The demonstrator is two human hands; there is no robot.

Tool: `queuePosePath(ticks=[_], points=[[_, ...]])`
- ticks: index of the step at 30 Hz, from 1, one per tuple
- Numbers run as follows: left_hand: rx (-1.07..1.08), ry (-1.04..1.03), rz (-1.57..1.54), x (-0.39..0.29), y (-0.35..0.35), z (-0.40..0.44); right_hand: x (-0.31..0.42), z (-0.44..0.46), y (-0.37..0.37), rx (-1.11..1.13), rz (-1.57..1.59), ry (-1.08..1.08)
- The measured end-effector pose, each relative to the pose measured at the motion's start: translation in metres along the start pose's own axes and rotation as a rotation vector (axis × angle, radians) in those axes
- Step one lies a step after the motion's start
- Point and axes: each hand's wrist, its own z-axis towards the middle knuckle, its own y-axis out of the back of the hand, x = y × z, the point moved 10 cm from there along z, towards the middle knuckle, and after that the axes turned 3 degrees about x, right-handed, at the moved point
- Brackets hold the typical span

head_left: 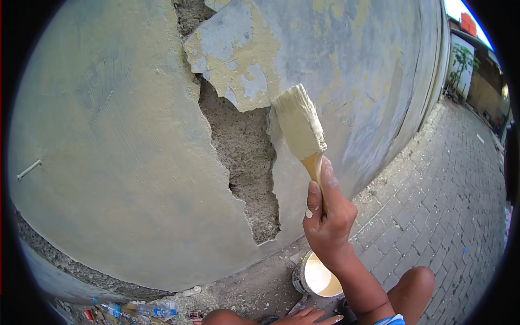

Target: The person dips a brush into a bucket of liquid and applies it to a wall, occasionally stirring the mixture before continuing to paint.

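My right hand (331,222) is closed around the wooden handle of a wide paintbrush (301,124). Cream paint coats the brush head, and its bristle end is against or very close to the wall (346,108), just right of a patch of broken plaster (244,146). White smears mark my thumb and fingers. At the bottom edge my left hand (307,316) shows in part, fingers stretched out and nothing visible in them, near my knees. Below my right wrist stands a paint bucket (320,277) with cream paint inside, partly covered by my forearm.
A nail or peg (29,169) sticks out of the wall at left. Plastic bottles (157,311) and other litter lie at the wall's foot. Grey paving (433,216) runs along the right side, with a plant (461,62) farther back.
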Motion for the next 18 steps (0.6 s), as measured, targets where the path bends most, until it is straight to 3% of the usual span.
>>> queuePosePath(ticks=[6,11,16,18], points=[[-0.031,-0.002,0.03,0.001,0.004,0.002,-0.012,-0.014,0.023,0.013,0.019,0.05],[0.008,-0.018,-0.03,-0.005,0.0,0.007,0.016,0.06,0.029,-0.077,0.213,0.162],[0.028,0.04,0.016,0.008,-0.005,0.011,0.02,0.085,-0.006,0.083,0.68,-0.096],[0.037,0.058,-0.022,0.008,-0.002,0.011,0.002,0.066,-0.006,0.108,0.587,-0.145]])
